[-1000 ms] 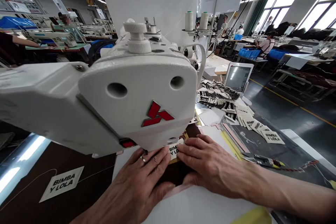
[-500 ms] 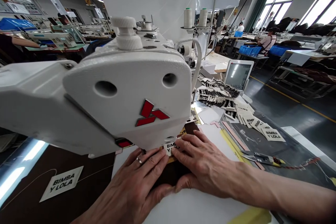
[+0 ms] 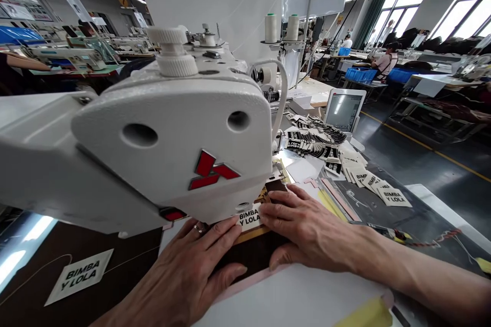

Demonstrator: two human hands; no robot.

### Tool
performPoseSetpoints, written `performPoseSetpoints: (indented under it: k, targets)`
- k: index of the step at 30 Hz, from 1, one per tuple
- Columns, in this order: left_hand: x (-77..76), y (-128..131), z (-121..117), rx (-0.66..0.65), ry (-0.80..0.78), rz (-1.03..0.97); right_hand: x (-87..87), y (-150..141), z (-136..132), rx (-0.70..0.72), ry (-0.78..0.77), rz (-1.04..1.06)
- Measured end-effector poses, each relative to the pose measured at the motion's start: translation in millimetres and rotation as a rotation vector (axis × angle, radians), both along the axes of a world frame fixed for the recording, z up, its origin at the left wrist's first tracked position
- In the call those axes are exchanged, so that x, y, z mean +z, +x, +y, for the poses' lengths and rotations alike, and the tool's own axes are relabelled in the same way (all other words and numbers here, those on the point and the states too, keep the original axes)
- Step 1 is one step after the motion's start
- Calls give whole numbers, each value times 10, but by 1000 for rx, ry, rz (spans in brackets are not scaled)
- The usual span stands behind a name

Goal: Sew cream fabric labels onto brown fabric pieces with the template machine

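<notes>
A white label (image 3: 250, 217) printed "BIMBA Y LOLA" lies on dark brown fabric (image 3: 251, 253) below the head of a white sewing machine (image 3: 172, 153). My left hand (image 3: 203, 258) rests flat at the label's left side, fingers stretched out and the fingertips partly under the machine head. At the label's right edge, my right hand (image 3: 303, 225) lies flat with spread fingers touching it. Another such label (image 3: 79, 276) lies on the dark fabric at the left, with a thread running from it. The needle is hidden behind the machine head.
Thread snips (image 3: 391, 234) lie beyond my right forearm. Several loose labels (image 3: 393, 196) and bundled ones (image 3: 312, 143) spread over the table at the right, before a small screen (image 3: 343, 110). Two thread cones (image 3: 270, 28) stand behind. A person (image 3: 385, 61) sits farther off.
My hands have moved apart, the thumbs separating, and more of the label between them shows. The view has shifted slightly, and my right forearm now covers part of the snips.
</notes>
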State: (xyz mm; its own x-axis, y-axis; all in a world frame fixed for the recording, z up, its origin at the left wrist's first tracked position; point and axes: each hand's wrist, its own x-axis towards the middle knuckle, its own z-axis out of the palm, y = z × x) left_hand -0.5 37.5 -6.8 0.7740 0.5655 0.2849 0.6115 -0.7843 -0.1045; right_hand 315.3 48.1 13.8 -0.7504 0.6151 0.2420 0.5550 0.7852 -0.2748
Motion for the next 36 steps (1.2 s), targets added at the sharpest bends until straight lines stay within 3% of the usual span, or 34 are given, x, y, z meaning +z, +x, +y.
performPoseSetpoints:
  k: [11, 19, 28, 32, 36]
  targets:
    - [39, 22, -22, 16, 45, 16, -10, -12, 83, 75, -8, -10]
    - [-25, 3, 10, -12, 64, -27, -94, -98, 48, 105, 29, 14]
    - [-64, -45, -1, 14, -12, -38, -58, -190, 69, 99, 8, 4]
    - [-28, -136, -14, 31, -64, 6, -79, -208, 83, 125, 6, -8]
    - [-4, -316, -29, 24, -15, -22, -101, -191, 75, 118, 0, -3]
